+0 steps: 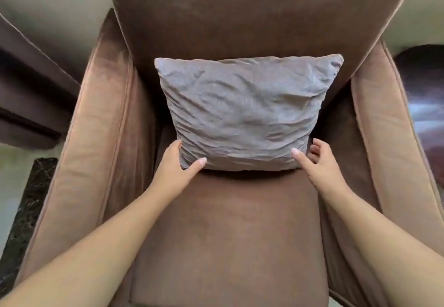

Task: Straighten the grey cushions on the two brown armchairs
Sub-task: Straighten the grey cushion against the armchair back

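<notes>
A crumpled grey cushion (242, 112) stands upright against the backrest of a brown armchair (225, 230), roughly centred on the seat. My left hand (175, 165) grips its lower left corner, thumb on the front face and fingers behind. At the lower right corner my right hand (314, 162) has its thumb on the front of the cushion, while its fingers are spread beside and behind the edge. Part of a second brown armchair (31, 86) shows at the far left; no cushion is visible on it.
The armchair's padded arms (96, 138) rise on both sides of the seat. A dark marble-topped side table (26, 215) sits low at the left, between the two chairs. A dark glossy surface (422, 105) lies beyond the right arm.
</notes>
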The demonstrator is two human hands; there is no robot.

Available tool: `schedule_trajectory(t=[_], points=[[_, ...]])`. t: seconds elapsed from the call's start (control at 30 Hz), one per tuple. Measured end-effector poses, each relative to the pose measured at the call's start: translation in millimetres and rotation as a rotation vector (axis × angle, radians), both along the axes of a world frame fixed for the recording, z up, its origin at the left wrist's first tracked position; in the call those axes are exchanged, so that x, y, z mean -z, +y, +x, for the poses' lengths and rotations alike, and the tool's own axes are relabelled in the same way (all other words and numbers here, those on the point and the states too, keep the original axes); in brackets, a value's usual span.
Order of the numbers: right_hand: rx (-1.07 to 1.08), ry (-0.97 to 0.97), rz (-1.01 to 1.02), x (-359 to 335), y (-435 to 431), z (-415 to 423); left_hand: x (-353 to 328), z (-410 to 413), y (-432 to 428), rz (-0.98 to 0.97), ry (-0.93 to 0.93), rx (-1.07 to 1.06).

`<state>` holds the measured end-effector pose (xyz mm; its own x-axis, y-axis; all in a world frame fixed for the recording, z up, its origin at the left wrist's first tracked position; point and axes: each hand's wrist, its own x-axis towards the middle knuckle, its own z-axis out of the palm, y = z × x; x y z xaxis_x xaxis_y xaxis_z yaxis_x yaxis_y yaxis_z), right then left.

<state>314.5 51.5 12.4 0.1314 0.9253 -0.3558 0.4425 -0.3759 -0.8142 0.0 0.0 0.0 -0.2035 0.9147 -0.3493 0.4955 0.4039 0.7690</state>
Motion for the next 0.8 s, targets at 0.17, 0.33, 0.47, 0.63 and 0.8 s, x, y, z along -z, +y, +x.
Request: schedule_trajectory(t=[0.17,0.33,0.47,0.63,0.8], points=[[-0.012,0.055,0.07,55,51,8,60,-11,43,-0.002,-0.02,-0.217],[0.028,0.118,0.127,78,86,23,82,-24,74,0.062,-0.111,-0.279],[0.024,0.225,0.059,91,97,24,91,-22,90,0.062,-0.344,-0.303],[0.103,0.407,0.082,96,99,13,91,-8,101,0.123,-0.527,-0.352],[0.089,0.502,0.155,68,94,10,68,-8,97,0.205,-0.533,-0.31]])
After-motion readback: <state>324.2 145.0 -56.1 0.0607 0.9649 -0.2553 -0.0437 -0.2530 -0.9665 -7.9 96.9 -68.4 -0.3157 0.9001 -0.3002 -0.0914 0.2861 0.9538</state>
